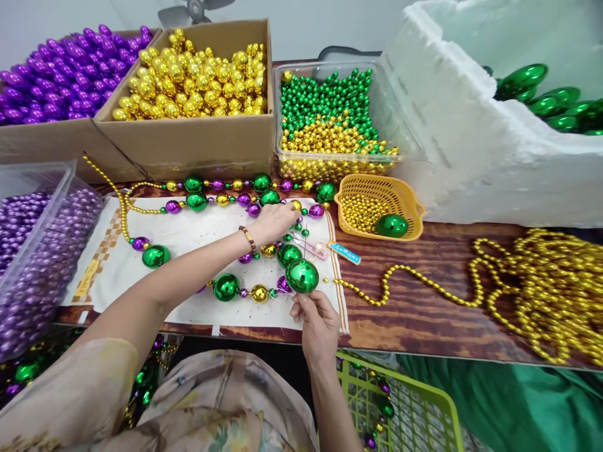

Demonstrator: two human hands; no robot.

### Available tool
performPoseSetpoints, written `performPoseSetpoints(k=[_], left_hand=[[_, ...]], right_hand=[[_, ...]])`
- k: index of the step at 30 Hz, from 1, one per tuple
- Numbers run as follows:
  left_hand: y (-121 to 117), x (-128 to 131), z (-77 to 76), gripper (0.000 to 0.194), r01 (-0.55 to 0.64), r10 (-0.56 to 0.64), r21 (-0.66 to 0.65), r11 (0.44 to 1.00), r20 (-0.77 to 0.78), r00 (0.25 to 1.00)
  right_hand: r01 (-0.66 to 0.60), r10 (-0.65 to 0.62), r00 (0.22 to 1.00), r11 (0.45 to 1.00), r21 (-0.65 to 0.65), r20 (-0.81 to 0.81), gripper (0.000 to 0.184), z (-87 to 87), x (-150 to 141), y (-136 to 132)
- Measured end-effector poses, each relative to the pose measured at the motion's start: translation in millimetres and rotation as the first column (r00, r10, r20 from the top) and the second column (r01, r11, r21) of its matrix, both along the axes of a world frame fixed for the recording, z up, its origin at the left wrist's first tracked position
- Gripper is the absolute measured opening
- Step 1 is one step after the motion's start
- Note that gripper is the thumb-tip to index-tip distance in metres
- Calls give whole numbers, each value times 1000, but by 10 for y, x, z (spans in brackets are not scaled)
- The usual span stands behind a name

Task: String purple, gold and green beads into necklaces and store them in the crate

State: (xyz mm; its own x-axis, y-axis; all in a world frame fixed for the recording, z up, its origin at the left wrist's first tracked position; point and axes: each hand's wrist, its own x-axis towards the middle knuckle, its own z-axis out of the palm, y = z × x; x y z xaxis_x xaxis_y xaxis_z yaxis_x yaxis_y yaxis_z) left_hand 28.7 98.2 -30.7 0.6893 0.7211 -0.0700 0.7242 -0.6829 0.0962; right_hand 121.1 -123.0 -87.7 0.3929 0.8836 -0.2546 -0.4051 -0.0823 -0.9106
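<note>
1. Green ball [302, 276]: near the cloth's [155, 295] right side, pinched at its near end by your right hand [321, 323], the nearer hand.
2. Needle [305, 243]: juts from the ball's far side, long axis running near to far.
3. Left hand [277, 221]: beyond the ball, slightly left, fingertips by a gold bead [296, 205]; can't tell whether they grip anything.
4. Scissors [316, 250]: on the cloth, just beyond the ball, handles right. Basket [419, 216]: farther right, on the table [424, 314].
</note>
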Motion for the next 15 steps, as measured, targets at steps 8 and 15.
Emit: performPoseSetpoints(k=[8,15], left_hand=[[76,-82,-11,19,-83,196,-280,956,405,893],[-313,-648,317,17,497,851,-793,353,493,183]], right_hand=[[-28,26,990,1000,13,140,24,105,21,-1],[-96,79,945,995,39,318,22,343,13,44]])
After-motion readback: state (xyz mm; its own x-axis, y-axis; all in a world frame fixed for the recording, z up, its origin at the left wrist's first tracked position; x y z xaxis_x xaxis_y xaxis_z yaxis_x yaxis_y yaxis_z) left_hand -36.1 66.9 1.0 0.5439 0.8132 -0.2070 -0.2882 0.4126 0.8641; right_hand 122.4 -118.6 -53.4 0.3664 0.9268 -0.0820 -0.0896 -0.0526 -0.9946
